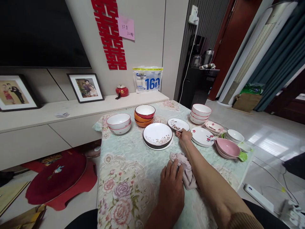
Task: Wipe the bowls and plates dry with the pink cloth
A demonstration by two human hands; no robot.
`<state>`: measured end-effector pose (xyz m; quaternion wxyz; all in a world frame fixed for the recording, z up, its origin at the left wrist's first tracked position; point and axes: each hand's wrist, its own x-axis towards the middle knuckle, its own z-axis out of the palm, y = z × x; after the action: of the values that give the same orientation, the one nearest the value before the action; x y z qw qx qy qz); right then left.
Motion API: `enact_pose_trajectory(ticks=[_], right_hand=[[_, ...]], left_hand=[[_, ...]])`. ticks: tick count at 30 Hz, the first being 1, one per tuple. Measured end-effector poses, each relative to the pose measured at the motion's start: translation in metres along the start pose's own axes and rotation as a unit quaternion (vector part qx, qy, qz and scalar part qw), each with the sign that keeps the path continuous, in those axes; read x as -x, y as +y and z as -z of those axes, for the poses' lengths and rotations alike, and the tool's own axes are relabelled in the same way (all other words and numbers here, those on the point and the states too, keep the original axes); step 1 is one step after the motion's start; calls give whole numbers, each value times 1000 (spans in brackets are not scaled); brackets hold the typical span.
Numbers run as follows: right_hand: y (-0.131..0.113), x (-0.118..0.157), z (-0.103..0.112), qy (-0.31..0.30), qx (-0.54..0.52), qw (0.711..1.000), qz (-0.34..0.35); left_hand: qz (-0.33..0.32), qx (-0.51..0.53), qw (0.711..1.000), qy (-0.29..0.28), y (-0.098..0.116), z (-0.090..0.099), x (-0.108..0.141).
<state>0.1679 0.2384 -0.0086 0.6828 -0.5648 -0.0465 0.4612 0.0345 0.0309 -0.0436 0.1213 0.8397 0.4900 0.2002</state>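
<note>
My right hand pinches the near rim of a small white plate with a dark edge and a brown floral print. My left hand lies palm down, fingers stretched and a little apart, its fingertips against a crumpled pinkish cloth. Left of the held plate is a stack of larger dark-rimmed plates with a similar print. To its right sits a pile of white plates with red flowers. My right forearm passes over the table, beside the cloth.
White bowls and red and orange bowls stand at the back left. Along the right are stacked white bowls, strawberry-pattern dishes, small bowls and pink handled dishes. A floral tablecloth covers the table.
</note>
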Motion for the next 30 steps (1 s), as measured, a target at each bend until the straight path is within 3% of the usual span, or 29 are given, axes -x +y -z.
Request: enact_pose_trajectory(ticks=[30], right_hand=[[10,-4,13,-37,-34,998,43]], left_hand=[[3,23,1000,19,0,-2,3]])
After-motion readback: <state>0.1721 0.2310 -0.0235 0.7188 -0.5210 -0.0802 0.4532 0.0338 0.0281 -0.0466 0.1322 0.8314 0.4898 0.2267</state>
